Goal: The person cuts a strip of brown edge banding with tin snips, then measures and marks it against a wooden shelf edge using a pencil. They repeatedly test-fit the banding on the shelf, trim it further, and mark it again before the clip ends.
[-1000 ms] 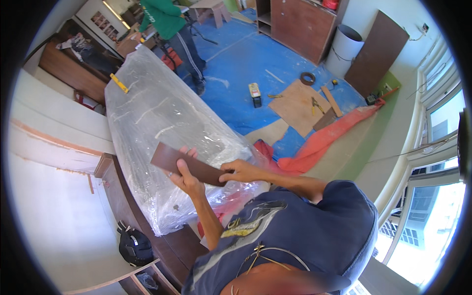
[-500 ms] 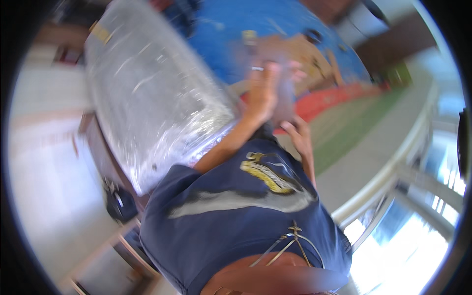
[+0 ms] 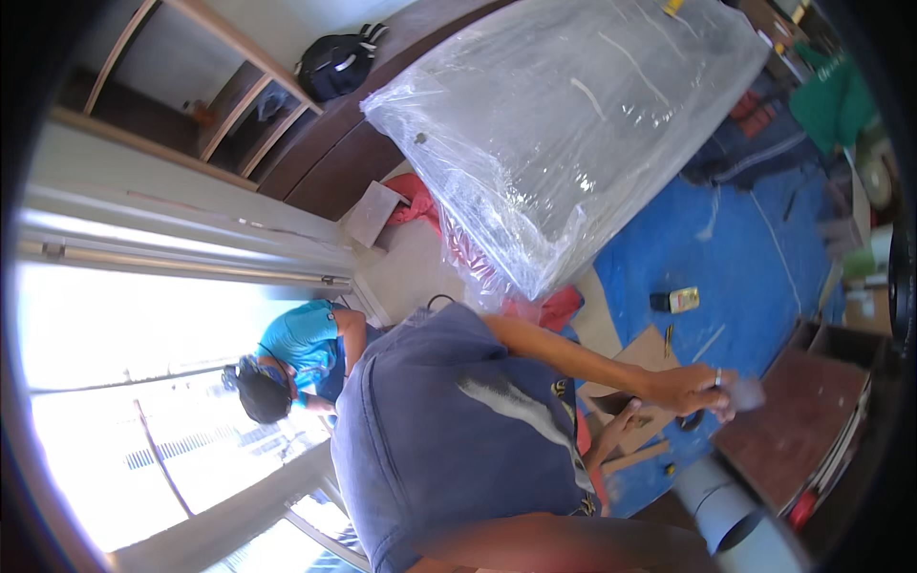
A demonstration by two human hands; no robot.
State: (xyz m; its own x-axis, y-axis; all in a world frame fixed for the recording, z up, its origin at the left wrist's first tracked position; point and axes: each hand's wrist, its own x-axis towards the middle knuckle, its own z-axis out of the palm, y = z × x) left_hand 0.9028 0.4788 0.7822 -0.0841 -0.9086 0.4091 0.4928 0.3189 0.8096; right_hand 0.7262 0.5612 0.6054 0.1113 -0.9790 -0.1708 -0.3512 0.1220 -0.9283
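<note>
My left hand (image 3: 695,390), with a ring on one finger, reaches out at the right, closed on a small pale flat piece (image 3: 746,393). That piece is blurred, so its kind does not show. Nearer my body, my right hand (image 3: 611,435) is partly hidden by my shirt; a digit stretches out over brown cardboard (image 3: 650,355), and I see nothing held in it. Close to my left hand a dark roll of tape (image 3: 690,420) lies on the cardboard's edge. Just beyond stands a dark red-brown panel (image 3: 788,420).
A large plastic-wrapped slab (image 3: 573,124) spans the top. A blue sheet (image 3: 755,258) covers the floor, with a yellow-labelled bottle (image 3: 683,300) on it. A white tube (image 3: 716,501) lies lower right. Another person in turquoise (image 3: 301,344) crouches at left, below wooden shelves (image 3: 229,115) and a black backpack (image 3: 339,65).
My view has swung round, bringing the other person into sight. My hands have parted from the brown flat thing they were both on; my left arm now stretches out with a pale piece.
</note>
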